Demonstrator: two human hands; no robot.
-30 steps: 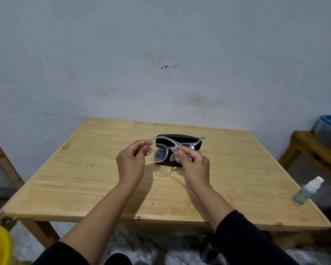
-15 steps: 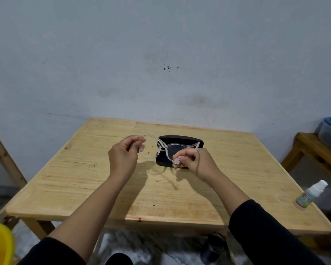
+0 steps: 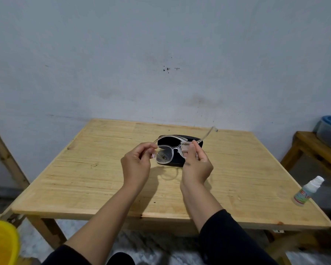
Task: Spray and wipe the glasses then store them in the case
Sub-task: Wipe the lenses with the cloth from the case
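**Wiping a lens with the frame held in both hands**

The wooden surface (image 3: 107, 180) carries a black glasses case (image 3: 180, 139), shut and lying toward its far middle, and a small white spray bottle (image 3: 307, 191) standing near the right edge, well apart from the hands. Both hands are raised above the surface, just in front of the case. The left hand (image 3: 137, 166) has its fingers (image 3: 151, 148) pinching the left end of the clear-framed glasses (image 3: 170, 150), where the temple arm meets the frame. The right hand (image 3: 197, 165) has its fingers (image 3: 194, 148) closed on the right lens; whether a cloth lies between them cannot be told. The left lens shows droplets or smears, so wiping appears unfinished. To do the step well, the left hand should steady the frame by its rim, not by the lens, while the right rubs both faces with light, even pressure. The far temple arm juts out to the right, so avoid twisting the hinge.
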